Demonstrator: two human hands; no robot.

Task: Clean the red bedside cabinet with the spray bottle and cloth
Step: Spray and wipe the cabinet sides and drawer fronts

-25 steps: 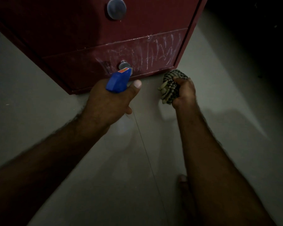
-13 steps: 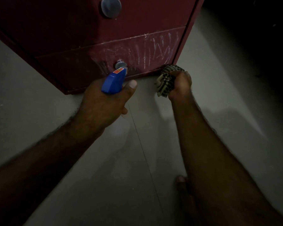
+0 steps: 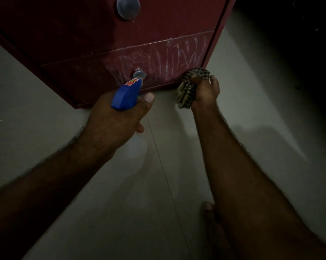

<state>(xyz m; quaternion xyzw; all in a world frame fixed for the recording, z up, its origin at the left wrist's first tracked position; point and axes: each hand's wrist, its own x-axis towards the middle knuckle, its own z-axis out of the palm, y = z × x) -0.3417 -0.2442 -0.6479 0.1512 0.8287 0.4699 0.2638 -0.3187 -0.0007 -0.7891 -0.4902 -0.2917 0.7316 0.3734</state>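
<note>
Nearest, 1 bare toe point(image 3: 208, 206) rests on the pale floor point(image 3: 45, 128). Further out, the left hand point(image 3: 113, 124) grips the spray bottle point(image 3: 125, 96), fingers wrapped round its neck and thumb beside the blue head. The nozzle points at the lower knob point(image 3: 139, 74) from close range. The right hand point(image 3: 205, 92) clutches the bunched checked cloth point(image 3: 188, 89), which touches the bottom right corner of the red cabinet point(image 3: 73, 44) at floor level. Beyond, the lower drawer point(image 3: 79, 76) shows white streaks across its right half, and an upper knob point(image 3: 128, 6) sits above.

The step looks like wiping that streaked drawer front. It would go best with the cloth spread into a flat pad. Overlapping strokes should run from the top seam down and round the knob, ending along the bottom edge to catch drips.
</note>
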